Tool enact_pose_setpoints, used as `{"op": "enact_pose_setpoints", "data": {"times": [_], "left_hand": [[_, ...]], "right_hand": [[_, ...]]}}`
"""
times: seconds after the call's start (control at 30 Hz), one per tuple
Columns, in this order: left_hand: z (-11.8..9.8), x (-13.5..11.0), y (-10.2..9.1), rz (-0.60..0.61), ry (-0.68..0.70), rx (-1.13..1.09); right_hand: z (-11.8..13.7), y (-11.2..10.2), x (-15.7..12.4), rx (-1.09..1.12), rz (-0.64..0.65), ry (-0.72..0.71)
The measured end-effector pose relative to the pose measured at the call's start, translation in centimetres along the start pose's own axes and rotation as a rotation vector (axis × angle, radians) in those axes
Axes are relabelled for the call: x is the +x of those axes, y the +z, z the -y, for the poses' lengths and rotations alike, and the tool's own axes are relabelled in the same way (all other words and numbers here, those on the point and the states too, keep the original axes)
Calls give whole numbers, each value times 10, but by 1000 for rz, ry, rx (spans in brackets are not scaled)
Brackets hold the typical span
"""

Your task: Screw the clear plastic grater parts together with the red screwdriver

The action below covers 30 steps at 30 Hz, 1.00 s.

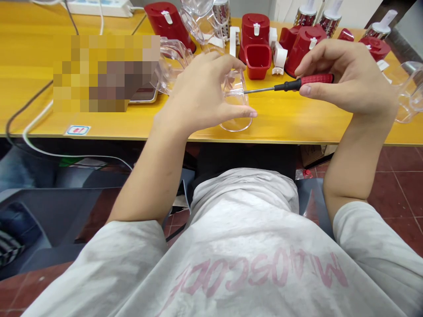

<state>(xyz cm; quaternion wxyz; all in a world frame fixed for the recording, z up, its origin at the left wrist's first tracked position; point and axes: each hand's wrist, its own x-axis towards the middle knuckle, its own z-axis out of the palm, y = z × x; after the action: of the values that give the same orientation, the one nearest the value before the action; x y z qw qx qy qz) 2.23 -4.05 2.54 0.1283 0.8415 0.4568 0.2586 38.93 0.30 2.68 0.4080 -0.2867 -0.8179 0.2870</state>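
Note:
My left hand (pixel 206 94) is wrapped round a clear plastic housing (pixel 238 119) lying on its side near the table's front edge; the hand covers much of it. A screwdriver (pixel 315 79) with a red and black handle is gripped by my right hand (pixel 355 77) between thumb and fingers. Its shaft points left, and the tip meets the middle of the clear housing. Whether a screw sits under the tip is too small to tell. Beyond the housing stand a small red square cup (pixel 258 64) and a white plastic part (pixel 280 58).
Red bases (pixel 255 28), metal grater drums (pixel 306 16) and further clear housings (pixel 411 94) stand along the back and right of the yellow table (pixel 291 125). At left are a power strip (pixel 99 8), a white cable (pixel 42 115) and a blurred-out patch.

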Motion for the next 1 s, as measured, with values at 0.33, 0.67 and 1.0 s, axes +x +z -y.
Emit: {"op": "enact_pose_setpoints", "data": {"times": [0.33, 0.67, 1.0], "left_hand": [[1, 0, 2, -17, -11, -17], [3, 1, 1, -8, 3, -19], [15, 4, 10, -69, 36, -18]], "right_hand": [[3, -2, -2, 17, 22, -18], [8, 3, -1, 63, -7, -45], [12, 10, -1, 10, -69, -56]]}}
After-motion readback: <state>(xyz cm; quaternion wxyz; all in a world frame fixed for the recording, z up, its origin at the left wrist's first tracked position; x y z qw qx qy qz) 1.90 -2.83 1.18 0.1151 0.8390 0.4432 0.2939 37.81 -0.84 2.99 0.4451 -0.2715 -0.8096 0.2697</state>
